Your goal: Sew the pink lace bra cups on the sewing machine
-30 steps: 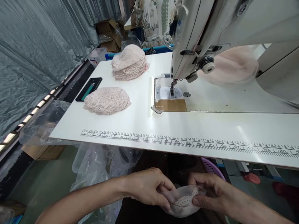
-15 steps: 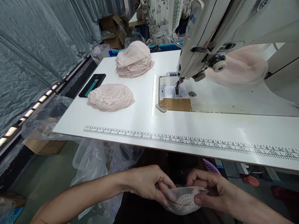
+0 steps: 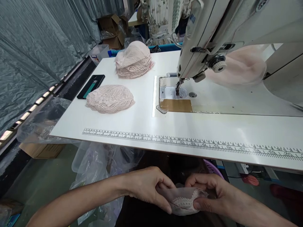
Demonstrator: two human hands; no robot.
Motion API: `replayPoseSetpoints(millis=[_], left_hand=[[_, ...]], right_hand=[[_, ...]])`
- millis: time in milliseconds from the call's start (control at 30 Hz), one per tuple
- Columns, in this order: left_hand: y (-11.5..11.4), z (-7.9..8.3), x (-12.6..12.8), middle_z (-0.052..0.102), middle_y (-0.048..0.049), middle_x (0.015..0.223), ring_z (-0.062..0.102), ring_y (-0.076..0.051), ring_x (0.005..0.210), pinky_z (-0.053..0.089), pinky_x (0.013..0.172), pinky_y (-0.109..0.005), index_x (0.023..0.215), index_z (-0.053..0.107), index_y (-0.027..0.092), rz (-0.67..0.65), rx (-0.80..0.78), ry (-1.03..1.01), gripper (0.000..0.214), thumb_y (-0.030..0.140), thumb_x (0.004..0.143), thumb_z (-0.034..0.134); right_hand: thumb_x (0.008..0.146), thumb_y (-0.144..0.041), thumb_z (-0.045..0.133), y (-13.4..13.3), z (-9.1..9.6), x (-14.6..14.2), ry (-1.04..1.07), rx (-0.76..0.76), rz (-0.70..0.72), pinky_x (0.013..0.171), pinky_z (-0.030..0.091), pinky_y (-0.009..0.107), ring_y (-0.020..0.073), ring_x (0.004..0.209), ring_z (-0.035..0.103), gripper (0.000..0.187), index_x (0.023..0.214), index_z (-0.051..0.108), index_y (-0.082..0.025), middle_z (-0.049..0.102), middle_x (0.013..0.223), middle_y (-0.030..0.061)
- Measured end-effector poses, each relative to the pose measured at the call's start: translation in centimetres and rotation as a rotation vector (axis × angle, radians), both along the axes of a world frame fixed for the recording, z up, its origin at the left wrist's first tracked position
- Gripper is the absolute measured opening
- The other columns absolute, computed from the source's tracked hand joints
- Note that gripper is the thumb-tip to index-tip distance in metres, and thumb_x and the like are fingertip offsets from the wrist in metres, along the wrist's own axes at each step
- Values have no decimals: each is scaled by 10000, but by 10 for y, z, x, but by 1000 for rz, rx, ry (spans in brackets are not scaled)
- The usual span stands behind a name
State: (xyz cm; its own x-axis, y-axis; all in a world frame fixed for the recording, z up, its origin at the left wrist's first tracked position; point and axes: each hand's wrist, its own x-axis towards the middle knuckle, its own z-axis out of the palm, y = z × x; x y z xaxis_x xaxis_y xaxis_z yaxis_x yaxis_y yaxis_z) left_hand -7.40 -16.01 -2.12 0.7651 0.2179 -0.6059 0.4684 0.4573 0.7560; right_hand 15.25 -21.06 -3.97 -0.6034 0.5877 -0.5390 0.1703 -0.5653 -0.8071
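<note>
mesh held in both hands, in front of the machine

from my remote seat i see the mesh (image 3: 182,205) on the near side of the machine (image 3: 201,37), lower than the bench (image 3: 139,123) it sits in and over a dark lap. it is a sheer, rounded piece with a band of pale lace trim (image 3: 182,201) across it.

my left hand (image 3: 148,186) has the mesh at its left end, thumb in front; those fingertips go partly out of sight, so i cannot tell how hard that grip presses. my right hand (image 3: 214,194) pinches the right end, thumb pressed flat by the trim and fingers behind.

i judge the mesh very light and limp, a little slippery where it is bare, and easy to snag or pull out of shape. i would take hold at the two ends, on the thicker trimmed edge, with soft pads and little tension, leaving the sheer middle alone.

left of the machine lie two lace stacks (image 3: 110,99), the lower one partly over a phone (image 3: 91,85); pink cloth (image 3: 243,67) lies under the machine's arm.
</note>
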Motion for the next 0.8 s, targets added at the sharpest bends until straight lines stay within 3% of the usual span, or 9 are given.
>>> replayPoseSetpoints(millis=[133, 200, 367, 500, 667, 800], left_hand=[[-5, -1, 10, 360, 80, 468, 291, -41, 431, 188, 376, -164, 671, 667, 146, -32, 174, 98, 349, 451, 555, 789], [-7, -4, 13, 394, 70, 465, 310, -45, 426, 210, 387, -170, 652, 670, 144, -14, 191, 137, 366, 490, 576, 762], [-9, -6, 12, 587, 25, 581, 437, -63, 492, 366, 508, -173, 753, 722, 155, 65, 60, 136, 340, 434, 565, 773], [-9, -4, 8, 633, 7, 642, 507, -77, 543, 405, 557, -178, 745, 724, 142, 86, 27, 107, 260, 345, 588, 767], [-10, 0, 9, 583, 30, 584, 484, -71, 532, 362, 513, -161, 706, 710, 134, 59, 115, 143, 213, 318, 606, 752], [-11, 1, 12, 483, 60, 507, 392, -53, 484, 274, 440, -159, 646, 674, 126, 20, 211, 185, 233, 338, 590, 754]], right_hand=[[743, -226, 659, 0, 6, -5, -40, 23, 13, 585, 347, 192, 88, 640, 467, 138, 837, 572, -174, 587, 714, -33], [744, -241, 665, 0, 7, -4, -54, 25, 16, 576, 341, 191, 88, 636, 467, 154, 844, 568, -176, 594, 718, -32], [747, -395, 667, -1, 8, 4, -40, -2, 1, 580, 347, 207, 99, 632, 483, 246, 787, 616, -157, 589, 696, -12], [742, -483, 653, -2, 8, 5, -108, 114, 31, 605, 371, 224, 131, 680, 504, 314, 790, 660, -172, 576, 706, -2], [816, -507, 560, -6, 11, 4, -175, 205, 49, 540, 313, 198, 101, 606, 401, 318, 746, 592, -199, 461, 648, -39], [855, -457, 506, -10, 13, 7, -237, 277, 80, 595, 340, 212, 116, 671, 417, 257, 782, 550, -215, 471, 717, -30]])
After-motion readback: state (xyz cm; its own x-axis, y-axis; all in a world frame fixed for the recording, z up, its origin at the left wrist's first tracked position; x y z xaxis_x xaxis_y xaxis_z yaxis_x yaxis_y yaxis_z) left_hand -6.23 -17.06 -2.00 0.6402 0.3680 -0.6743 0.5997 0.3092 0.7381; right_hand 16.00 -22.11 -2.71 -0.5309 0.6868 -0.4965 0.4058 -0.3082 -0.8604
